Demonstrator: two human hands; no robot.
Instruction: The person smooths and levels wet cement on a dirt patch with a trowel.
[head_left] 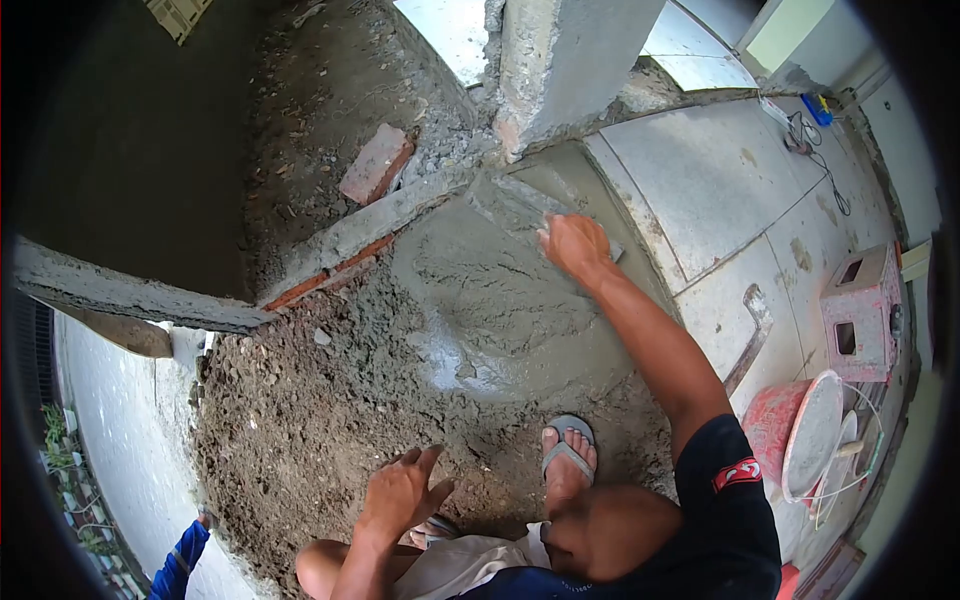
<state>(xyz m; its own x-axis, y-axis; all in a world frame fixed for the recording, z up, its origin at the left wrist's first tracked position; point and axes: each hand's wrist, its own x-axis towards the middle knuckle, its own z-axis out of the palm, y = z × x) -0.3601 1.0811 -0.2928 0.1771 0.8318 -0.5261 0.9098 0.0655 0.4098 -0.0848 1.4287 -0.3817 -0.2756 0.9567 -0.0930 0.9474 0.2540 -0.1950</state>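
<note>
Two hands are at work over a big patch of wet mortar (500,300) that fills the middle of my view, sloping smooth and grey from the base of a concrete pillar (560,70) down to rough, crumbly dirt (300,420). To the right of the mortar lies a tiled floor (720,170), pale and dusty. To the left runs a low wall (130,290) with red brick showing beneath its plaster, and one loose brick (376,163) lies on the ground behind it.

Near the right edge I see a pink hollow block (862,312) standing on the tiles, and below it a red bucket (790,430) smeared with cement.

My right hand (573,243) is stretched out to the top of the mortar, just below the pillar. Its grip is closed on a flat trowel (520,205), which lies pressed against the wet surface; most of the blade is grey with mortar and hard to tell from it. My left hand (402,492) hangs over the dirt near my knee, its grip loose and wide, fingers spread, holding nothing.

One foot in a grey sandal (568,452) stands at the lower edge of the mortar. A blue sleeve (178,560) of another person shows at the bottom left.
</note>
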